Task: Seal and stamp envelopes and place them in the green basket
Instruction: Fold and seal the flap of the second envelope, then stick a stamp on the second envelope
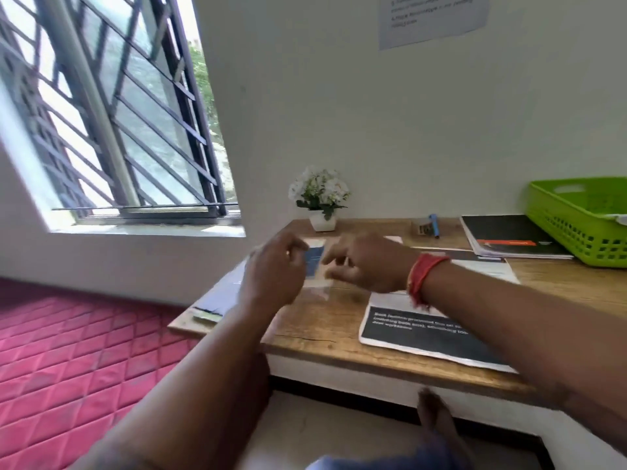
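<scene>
Presently, in the head view, both hands meet above the wooden desk (339, 330), just in front of the white flower pot (322, 221). The left hand (271, 273) has its fingers curled round a small blue-and-white item (315, 261); blur prevents saying whether it is an envelope or a sheet of stamps. The right hand (366, 262), with a red band at the wrist, pinches at the same item's edge, seemingly to peel or fold, so one hand steadies while the other works. The green basket (576, 225) stands well to the right of the pot, at the desk's far corner, placed to receive finished envelopes; its contents cannot be made out. A black notebook (512, 235) lies between pot and basket. Printed papers (431, 337) lie nearer than the pot.
</scene>
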`<state>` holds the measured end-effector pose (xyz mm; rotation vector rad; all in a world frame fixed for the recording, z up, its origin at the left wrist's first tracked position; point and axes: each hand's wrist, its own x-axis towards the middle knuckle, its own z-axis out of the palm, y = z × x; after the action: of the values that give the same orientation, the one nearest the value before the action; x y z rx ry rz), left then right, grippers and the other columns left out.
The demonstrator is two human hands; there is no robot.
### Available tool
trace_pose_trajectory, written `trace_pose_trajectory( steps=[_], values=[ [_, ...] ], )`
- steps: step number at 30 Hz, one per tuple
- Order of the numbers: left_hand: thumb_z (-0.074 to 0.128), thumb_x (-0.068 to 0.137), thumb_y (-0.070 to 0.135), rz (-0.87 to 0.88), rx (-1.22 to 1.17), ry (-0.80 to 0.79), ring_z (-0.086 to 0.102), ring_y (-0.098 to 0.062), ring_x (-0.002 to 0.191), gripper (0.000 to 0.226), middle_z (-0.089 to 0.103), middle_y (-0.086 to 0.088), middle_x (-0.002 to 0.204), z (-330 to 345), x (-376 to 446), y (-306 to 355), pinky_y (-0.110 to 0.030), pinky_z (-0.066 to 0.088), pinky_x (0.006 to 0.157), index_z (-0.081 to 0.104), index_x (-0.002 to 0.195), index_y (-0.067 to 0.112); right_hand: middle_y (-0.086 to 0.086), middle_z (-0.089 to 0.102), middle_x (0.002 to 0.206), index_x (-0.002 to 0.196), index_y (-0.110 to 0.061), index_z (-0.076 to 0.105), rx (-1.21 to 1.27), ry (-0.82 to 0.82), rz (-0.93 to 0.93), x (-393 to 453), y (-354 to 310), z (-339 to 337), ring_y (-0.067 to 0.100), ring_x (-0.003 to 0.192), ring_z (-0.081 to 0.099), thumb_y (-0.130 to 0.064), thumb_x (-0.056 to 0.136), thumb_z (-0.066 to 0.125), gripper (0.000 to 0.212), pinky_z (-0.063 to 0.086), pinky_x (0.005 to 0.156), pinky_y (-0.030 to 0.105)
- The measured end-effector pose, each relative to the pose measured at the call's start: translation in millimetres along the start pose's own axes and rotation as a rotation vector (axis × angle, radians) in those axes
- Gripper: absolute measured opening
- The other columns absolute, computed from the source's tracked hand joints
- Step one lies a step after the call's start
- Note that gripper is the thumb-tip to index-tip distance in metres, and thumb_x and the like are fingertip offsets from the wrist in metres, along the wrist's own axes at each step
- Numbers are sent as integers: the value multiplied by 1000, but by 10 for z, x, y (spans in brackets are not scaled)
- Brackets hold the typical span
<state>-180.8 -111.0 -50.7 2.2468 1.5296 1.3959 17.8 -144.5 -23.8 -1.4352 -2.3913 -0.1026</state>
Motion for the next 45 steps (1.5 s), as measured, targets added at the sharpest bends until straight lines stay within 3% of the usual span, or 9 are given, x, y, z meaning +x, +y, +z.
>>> trace_pose_trajectory(
  steps=[9, 15, 18, 22, 29, 33, 38, 42, 45],
  values=[
    [40, 66, 22, -203, 133, -95, 60, -22, 116, 56, 70, 6, 119, -902, -601, -683, -41, 45, 103, 71, 111, 33, -4, 46, 151, 145, -26, 49, 31, -123, -77, 364, -1340, 517, 19, 135, 45, -61, 90, 56, 65, 39, 110, 37],
    [41, 65, 19, -189, 128, -168, 53, -20, 123, 65, 62, 11, 130, -1009, -729, -841, -37, 38, 106, 64, 122, 39, -3, 72, 93, 100, -26, 69, -32, -10, -74, 386, -1503, 677, 22, 86, 67, -59, 87, 29, 53, 54, 73, 39],
    [39, 64, 20, -191, 77, -99, 51, -19, 124, 67, 60, 12, 132, -1019, -740, -868, -36, 36, 106, 63, 123, 39, -2, 74, 98, 109, -30, 71, -10, 93, -69, 439, -1486, 658, 21, 92, 68, -50, 94, 43, 37, 53, 75, 33],
    [46, 65, 18, -214, -9, -76, 53, -17, 121, 61, 62, 12, 128, -1040, -786, -896, -42, 41, 106, 64, 120, 38, -2, 68, 126, 133, -32, 60, 22, -117, -35, 470, -1477, 623, 17, 111, 63, -70, 86, 50, 61, 45, 82, 27],
    [43, 71, 18, -180, -47, 6, 52, -19, 123, 60, 59, 5, 130, -986, -901, -908, -43, 40, 108, 62, 127, 28, -6, 72, 81, 97, -27, 73, 83, 177, -84, 365, -1544, 615, 12, 73, 65, -47, 93, 53, 29, 56, 71, 37],
    [60, 90, 20, -140, -43, 185, 49, -20, 129, 54, 53, 0, 139, -919, -913, -853, -40, 37, 110, 47, 142, 23, -9, 69, 75, 88, -26, 75, 311, 358, 55, 433, -1552, 557, 9, 69, 61, -35, 91, 66, 13, 46, 64, 26],
    [68, 90, 28, -142, -127, 160, 55, -24, 122, 66, 50, -3, 138, -866, -862, -707, -43, 45, 103, 35, 148, 26, -6, 70, 73, 73, -22, 69, 556, 295, 224, 554, -1547, 431, 11, 70, 65, -35, 78, 83, 20, 50, 61, 25],
    [76, 86, 34, -219, -247, 158, 62, -6, 98, 85, 50, -3, 136, -829, -884, -705, -21, 50, 78, 22, 152, 34, -4, 69, 75, 78, -20, 66, 640, 258, 247, 589, -1557, 381, 12, 69, 63, -32, 82, 80, 19, 52, 63, 30],
    [77, 86, 35, -191, -278, 228, 61, -19, 110, 88, 49, -7, 139, -828, -892, -709, -39, 54, 92, 20, 152, 32, -8, 64, 71, 85, -23, 66, 600, 279, 217, 613, -1583, 322, 7, 63, 58, -28, 89, 72, 9, 44, 55, 21]
  ],
)
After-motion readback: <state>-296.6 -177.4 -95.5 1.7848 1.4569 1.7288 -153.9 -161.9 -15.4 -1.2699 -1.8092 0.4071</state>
